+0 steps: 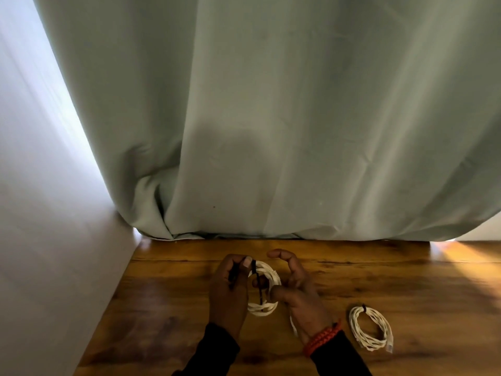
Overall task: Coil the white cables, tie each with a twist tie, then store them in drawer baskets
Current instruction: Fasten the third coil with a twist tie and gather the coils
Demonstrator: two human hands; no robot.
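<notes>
Cables are being bundled on a wooden table (393, 272) in front of a grey-green curtain (271, 118): one tied coil (371, 329) already lies to the right, well apart from the hands. The left hand (230, 291) pinches the coil in hand (264, 287) and one end of a black twist tie (257, 280) looped over it, while the right hand (295, 286) cups the coil with fingers loosely spread. Twisting that tie shut looks like the next job, and no drawer baskets are in sight, so storing remains.
</notes>
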